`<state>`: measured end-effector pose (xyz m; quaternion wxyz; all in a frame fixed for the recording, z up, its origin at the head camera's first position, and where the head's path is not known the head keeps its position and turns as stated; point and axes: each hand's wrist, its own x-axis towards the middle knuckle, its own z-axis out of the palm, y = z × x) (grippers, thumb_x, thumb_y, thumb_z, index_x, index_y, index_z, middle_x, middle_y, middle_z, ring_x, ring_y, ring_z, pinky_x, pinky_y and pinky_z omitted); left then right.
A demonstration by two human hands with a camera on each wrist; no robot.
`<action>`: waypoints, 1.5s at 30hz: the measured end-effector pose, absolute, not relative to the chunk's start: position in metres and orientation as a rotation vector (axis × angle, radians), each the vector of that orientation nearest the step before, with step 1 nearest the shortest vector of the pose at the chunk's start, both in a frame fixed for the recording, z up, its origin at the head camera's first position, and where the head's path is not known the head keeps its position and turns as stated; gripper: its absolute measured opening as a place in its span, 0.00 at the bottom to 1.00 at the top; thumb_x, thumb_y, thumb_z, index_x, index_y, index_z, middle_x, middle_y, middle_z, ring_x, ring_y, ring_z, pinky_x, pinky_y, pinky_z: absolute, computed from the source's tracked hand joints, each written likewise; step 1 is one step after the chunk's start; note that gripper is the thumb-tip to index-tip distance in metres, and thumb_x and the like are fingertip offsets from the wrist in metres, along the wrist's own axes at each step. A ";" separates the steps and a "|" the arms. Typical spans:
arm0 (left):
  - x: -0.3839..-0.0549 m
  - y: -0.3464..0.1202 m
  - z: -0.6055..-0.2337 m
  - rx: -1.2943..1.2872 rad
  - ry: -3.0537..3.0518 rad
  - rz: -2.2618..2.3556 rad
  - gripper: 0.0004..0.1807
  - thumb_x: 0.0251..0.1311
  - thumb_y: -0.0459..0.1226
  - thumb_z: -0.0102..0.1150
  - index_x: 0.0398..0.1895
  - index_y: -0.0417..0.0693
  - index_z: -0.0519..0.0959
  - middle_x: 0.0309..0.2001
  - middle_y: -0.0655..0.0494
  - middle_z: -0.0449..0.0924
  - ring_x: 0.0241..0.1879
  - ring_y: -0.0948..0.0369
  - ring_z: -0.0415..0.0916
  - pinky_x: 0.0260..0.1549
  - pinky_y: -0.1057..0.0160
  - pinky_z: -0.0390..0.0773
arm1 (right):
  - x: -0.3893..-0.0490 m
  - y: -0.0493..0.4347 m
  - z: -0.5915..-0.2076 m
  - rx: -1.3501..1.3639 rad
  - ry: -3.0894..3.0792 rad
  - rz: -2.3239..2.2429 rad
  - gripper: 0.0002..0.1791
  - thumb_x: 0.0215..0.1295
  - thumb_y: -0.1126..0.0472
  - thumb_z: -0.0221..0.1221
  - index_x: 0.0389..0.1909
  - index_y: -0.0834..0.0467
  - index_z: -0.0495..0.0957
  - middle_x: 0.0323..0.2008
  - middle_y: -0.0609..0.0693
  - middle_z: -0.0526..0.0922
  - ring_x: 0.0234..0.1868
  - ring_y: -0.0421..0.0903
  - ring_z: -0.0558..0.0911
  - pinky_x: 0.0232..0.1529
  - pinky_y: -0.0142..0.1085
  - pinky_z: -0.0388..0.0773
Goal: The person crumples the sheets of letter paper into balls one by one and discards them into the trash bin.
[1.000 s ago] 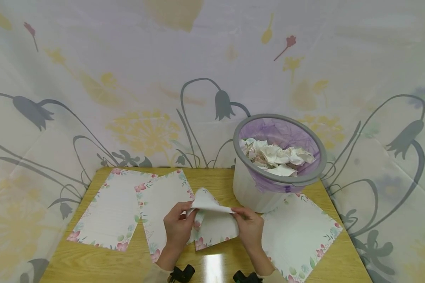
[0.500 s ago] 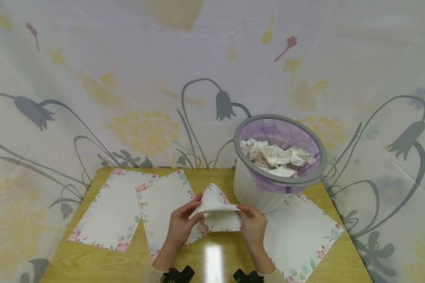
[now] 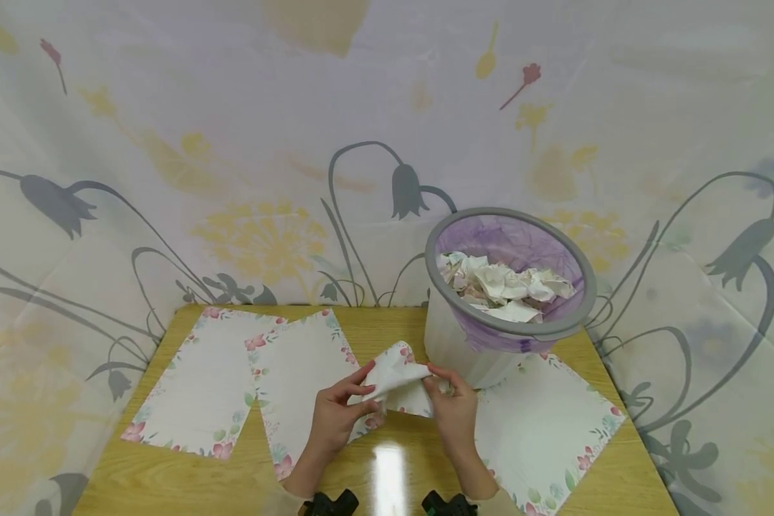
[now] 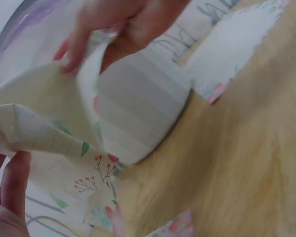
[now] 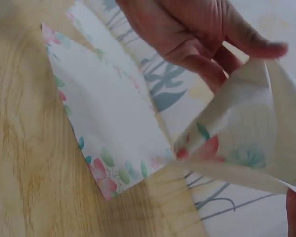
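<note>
Both hands hold one sheet of floral-bordered paper (image 3: 396,373), folded and bent, over the middle of the table. My left hand (image 3: 337,416) pinches its left side between thumb and fingers. On the right side, my right hand (image 3: 454,408) pinches the other end. In the left wrist view the paper (image 4: 54,143) shows ruled lines, leaves and red berries, and its folds gape between the two hands. In the right wrist view the paper (image 5: 246,128) hangs bent beneath the left hand (image 5: 187,34). Part of the right hand's fingers is hidden behind the paper.
A white bin (image 3: 458,351) with grey rim and purple liner stands at back right, holding crumpled paper (image 3: 503,283). Flat floral sheets lie on the wooden table (image 3: 168,480): one far left (image 3: 200,387), one left of centre (image 3: 297,380), one right (image 3: 542,430). A patterned cloth (image 3: 264,143) hangs behind.
The held paper has moved slightly right and is more folded and creased. The left hand has shifted right, its fingers now spread along the paper. The right hand's fingers have curled further over its end.
</note>
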<state>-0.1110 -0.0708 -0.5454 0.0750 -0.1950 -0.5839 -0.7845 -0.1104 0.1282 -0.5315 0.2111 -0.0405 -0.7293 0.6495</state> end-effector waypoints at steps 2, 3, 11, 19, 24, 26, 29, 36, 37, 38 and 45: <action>-0.108 -0.067 -0.546 -0.575 -1.775 -2.345 0.11 0.51 0.24 0.70 0.38 0.26 0.83 0.58 0.32 0.75 0.59 0.56 0.76 0.54 0.60 0.78 | -0.110 0.128 -0.530 -0.097 -2.056 1.828 0.14 0.59 0.71 0.68 0.47 0.66 0.83 0.50 0.60 0.84 0.47 0.37 0.79 0.61 0.40 0.68; -0.107 -0.065 -0.546 -0.571 -1.779 -2.344 0.11 0.51 0.24 0.70 0.38 0.26 0.82 0.57 0.32 0.76 0.58 0.55 0.77 0.52 0.59 0.79 | -0.110 0.127 -0.530 -0.089 -2.073 1.846 0.16 0.60 0.70 0.68 0.50 0.66 0.82 0.52 0.60 0.83 0.50 0.40 0.79 0.64 0.45 0.65; -0.103 -0.060 -0.545 -0.464 -1.754 -2.425 0.13 0.48 0.25 0.72 0.34 0.23 0.81 0.52 0.41 0.82 0.53 0.56 0.80 0.45 0.61 0.82 | -0.106 0.124 -0.527 -0.006 -2.139 2.057 0.34 0.56 0.68 0.72 0.64 0.64 0.71 0.63 0.59 0.74 0.62 0.54 0.70 0.57 0.39 0.73; -0.103 -0.055 -0.541 -0.378 -1.794 -2.386 0.04 0.50 0.21 0.70 0.26 0.30 0.83 0.31 0.53 0.86 0.28 0.66 0.83 0.22 0.72 0.79 | -0.102 0.120 -0.531 0.293 -2.276 2.109 0.57 0.40 0.48 0.80 0.73 0.56 0.62 0.65 0.59 0.70 0.54 0.54 0.75 0.49 0.35 0.77; -0.106 -0.053 -0.540 -0.335 -1.795 -2.331 0.05 0.50 0.20 0.69 0.26 0.25 0.80 0.27 0.59 0.85 0.24 0.67 0.81 0.20 0.72 0.79 | -0.100 0.118 -0.534 0.426 -2.308 2.176 0.60 0.43 0.54 0.80 0.77 0.54 0.56 0.71 0.61 0.63 0.61 0.58 0.71 0.53 0.35 0.76; -0.106 -0.054 -0.541 -0.335 -1.767 -2.337 0.06 0.50 0.20 0.69 0.26 0.24 0.80 0.27 0.57 0.85 0.27 0.65 0.83 0.24 0.69 0.81 | -0.100 0.118 -0.535 0.447 -2.293 2.210 0.58 0.48 0.62 0.78 0.77 0.57 0.54 0.73 0.61 0.60 0.66 0.60 0.67 0.57 0.33 0.74; -0.106 -0.055 -0.541 -0.335 -1.742 -2.349 0.06 0.51 0.21 0.70 0.26 0.25 0.81 0.28 0.53 0.85 0.28 0.63 0.84 0.26 0.68 0.83 | -0.099 0.114 -0.536 0.405 -2.270 2.249 0.53 0.52 0.70 0.74 0.77 0.60 0.54 0.76 0.61 0.54 0.71 0.59 0.61 0.57 0.34 0.75; -0.107 -0.054 -0.538 -0.237 -1.810 -2.278 0.08 0.47 0.21 0.72 0.29 0.33 0.82 0.32 0.52 0.85 0.36 0.62 0.85 0.34 0.65 0.84 | -0.096 0.103 -0.536 0.320 -2.132 2.247 0.40 0.55 0.76 0.69 0.68 0.72 0.63 0.68 0.70 0.65 0.65 0.65 0.70 0.50 0.39 0.80; -0.107 -0.054 -0.537 -0.236 -1.813 -2.286 0.09 0.47 0.21 0.72 0.31 0.32 0.82 0.34 0.51 0.85 0.38 0.62 0.84 0.35 0.64 0.84 | -0.095 0.101 -0.536 0.325 -2.118 2.219 0.38 0.55 0.77 0.68 0.67 0.73 0.64 0.67 0.70 0.66 0.65 0.64 0.69 0.50 0.39 0.80; -0.106 -0.054 -0.536 -0.237 -1.820 -2.292 0.11 0.47 0.21 0.72 0.34 0.31 0.81 0.35 0.52 0.85 0.41 0.61 0.84 0.36 0.63 0.84 | -0.095 0.100 -0.537 0.329 -2.115 2.178 0.36 0.54 0.78 0.68 0.66 0.73 0.66 0.66 0.69 0.67 0.65 0.63 0.69 0.51 0.39 0.79; -0.106 -0.052 -0.531 -0.314 -1.750 -2.413 0.24 0.51 0.22 0.71 0.49 0.24 0.72 0.47 0.48 0.82 0.51 0.58 0.81 0.46 0.61 0.82 | -0.094 0.097 -0.541 0.438 -2.139 1.903 0.34 0.53 0.78 0.68 0.62 0.71 0.70 0.62 0.69 0.72 0.60 0.64 0.74 0.50 0.40 0.79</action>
